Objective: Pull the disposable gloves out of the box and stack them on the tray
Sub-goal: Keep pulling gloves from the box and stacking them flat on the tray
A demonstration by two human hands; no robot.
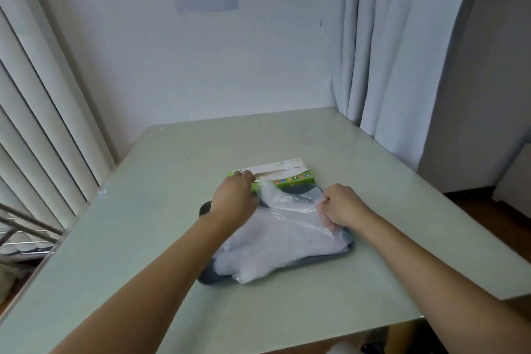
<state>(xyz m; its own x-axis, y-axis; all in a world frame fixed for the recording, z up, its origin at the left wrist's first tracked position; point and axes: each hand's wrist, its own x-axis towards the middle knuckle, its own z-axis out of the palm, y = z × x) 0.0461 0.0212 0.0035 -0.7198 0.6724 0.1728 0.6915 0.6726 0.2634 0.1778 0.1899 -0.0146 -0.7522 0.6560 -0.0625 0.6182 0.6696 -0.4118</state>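
A green and white glove box (283, 174) lies flat on the table just behind a dark grey tray (324, 258). A loose pile of clear plastic gloves (275, 241) covers most of the tray. My left hand (234, 198) rests on the box's left end, fingers over its top. My right hand (340, 204) pinches a clear glove (287, 198) that stretches from the box's opening over the tray's far side.
The pale green table (161, 210) stands in a corner, with a white wall behind, vertical blinds (43, 112) on the left and a curtain (385, 46) on the right. A metal rack (26, 236) sits beyond the table's left edge.
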